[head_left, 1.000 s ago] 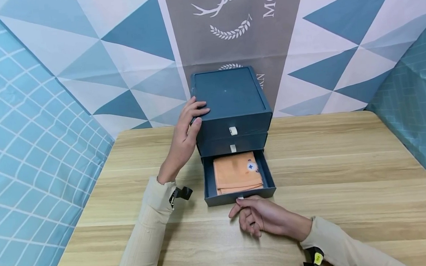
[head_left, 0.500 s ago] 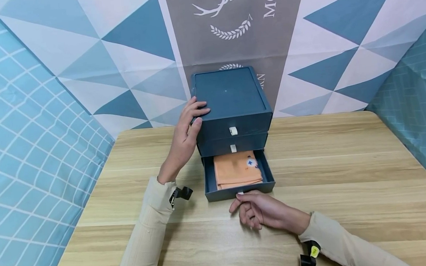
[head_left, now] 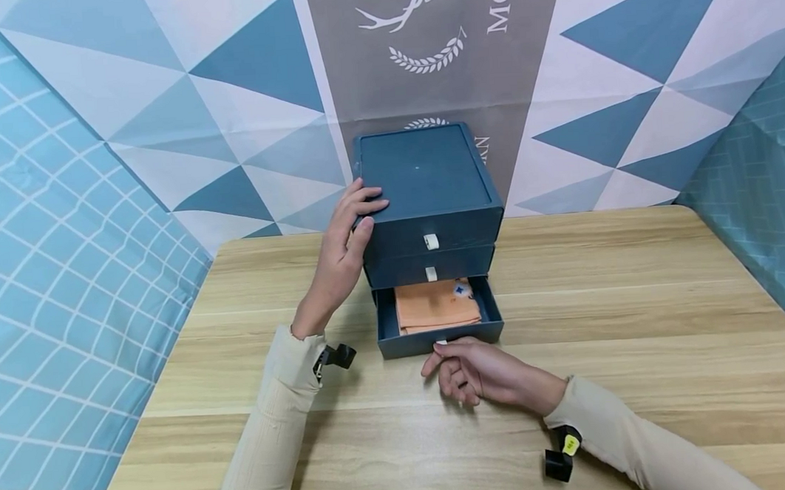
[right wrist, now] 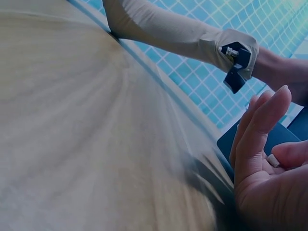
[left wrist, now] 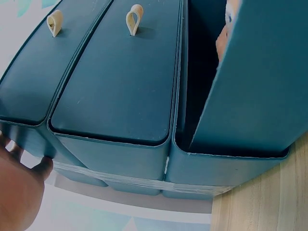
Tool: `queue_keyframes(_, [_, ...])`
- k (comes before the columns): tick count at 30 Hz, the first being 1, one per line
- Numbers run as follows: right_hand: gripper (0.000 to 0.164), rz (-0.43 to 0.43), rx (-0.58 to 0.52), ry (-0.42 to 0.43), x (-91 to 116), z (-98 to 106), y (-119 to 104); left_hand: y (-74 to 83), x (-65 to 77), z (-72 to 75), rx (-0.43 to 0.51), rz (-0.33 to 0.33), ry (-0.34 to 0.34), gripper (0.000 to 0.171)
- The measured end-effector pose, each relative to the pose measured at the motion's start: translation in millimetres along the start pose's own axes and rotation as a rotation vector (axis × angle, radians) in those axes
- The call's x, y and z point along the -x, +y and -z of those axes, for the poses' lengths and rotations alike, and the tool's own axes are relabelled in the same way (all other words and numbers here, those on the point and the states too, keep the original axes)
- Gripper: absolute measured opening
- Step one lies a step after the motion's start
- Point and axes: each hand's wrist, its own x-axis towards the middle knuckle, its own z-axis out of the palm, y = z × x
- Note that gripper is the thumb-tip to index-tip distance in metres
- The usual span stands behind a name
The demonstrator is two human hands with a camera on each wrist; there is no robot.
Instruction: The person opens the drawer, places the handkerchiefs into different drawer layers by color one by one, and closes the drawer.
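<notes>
A dark blue storage box with three stacked drawers (head_left: 422, 171) stands at the back of the table. Its bottom drawer (head_left: 404, 346) is partly out, and a folded orange cloth (head_left: 429, 311) with a small white and blue figure lies inside. My left hand (head_left: 341, 251) rests on the top left corner of the box, fingers on the lid and thumb near the front edge. At the bottom drawer's front, my right hand (head_left: 482, 370) pinches the small white pull tab (right wrist: 273, 160) between thumb and finger, its other fingers loosely bent.
The two upper drawers are closed, each with a pale loop tab, such as the middle loop (left wrist: 134, 20). Behind the box hangs a patterned cloth backdrop (head_left: 251, 82). The wooden table (head_left: 610, 322) extends on both sides.
The bottom drawer has slid further into the box, with my right hand moving forward along with it. Less of the orange cloth shows. My left hand stays in place.
</notes>
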Motion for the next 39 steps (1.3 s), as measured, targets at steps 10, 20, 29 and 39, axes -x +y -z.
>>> queue_keyframes(10, [0.04,0.013,0.028,0.013,-4,6,-11,-0.4,-0.5,-1.3,0.004,-0.001,0.003,0.032])
queue_keyframes(20, [0.038,0.069,0.066,0.052,-13,11,-22,-0.7,-1.8,-3.0,0.006,-0.003,-0.001,0.032])
queue_keyframes(29, [0.04,0.101,0.087,0.068,-21,22,-30,1.4,-2.6,-5.3,0.012,0.0,-0.006,0.031])
queue_keyframes(39, [0.041,0.114,0.086,0.129,-30,31,-38,4.1,-4.0,-7.6,0.006,-0.003,-0.01,0.031])
